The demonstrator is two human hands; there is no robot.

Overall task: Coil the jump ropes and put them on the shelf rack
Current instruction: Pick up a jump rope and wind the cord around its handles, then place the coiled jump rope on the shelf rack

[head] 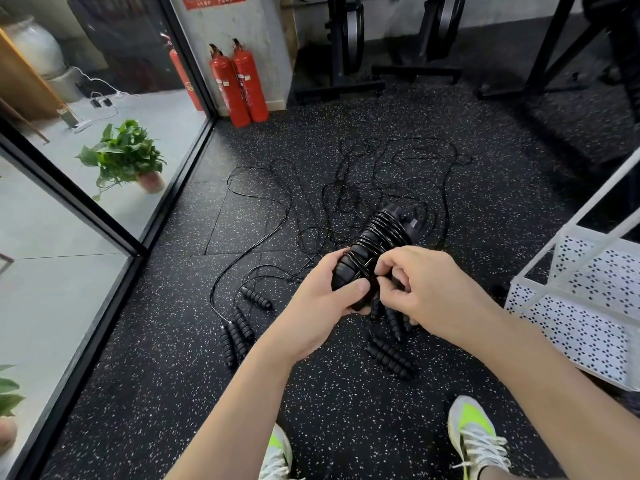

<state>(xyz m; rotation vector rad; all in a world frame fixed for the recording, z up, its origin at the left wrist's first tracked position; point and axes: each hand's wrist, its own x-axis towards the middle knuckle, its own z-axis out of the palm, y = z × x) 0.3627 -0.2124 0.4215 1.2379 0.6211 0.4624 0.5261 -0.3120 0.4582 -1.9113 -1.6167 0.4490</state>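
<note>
Left hand (325,299) grips paired jump-rope handles (374,247) wound with cord, right hand (412,289) pinches the cord end; likely tuck it next, then white shelf rack (585,306).

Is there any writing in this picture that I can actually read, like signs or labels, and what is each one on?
Nothing here reads clearly.
Red sign on the wall, cut off at the top edge: white characters, too blurred to read.
Small white tags on the two fire extinguishers: too small to read.
Round mark on the third fire extinguisher behind the glass: blurred, unreadable.
Wrapped jump rope in the hands, and the white shelf rack: no writing visible.
</note>
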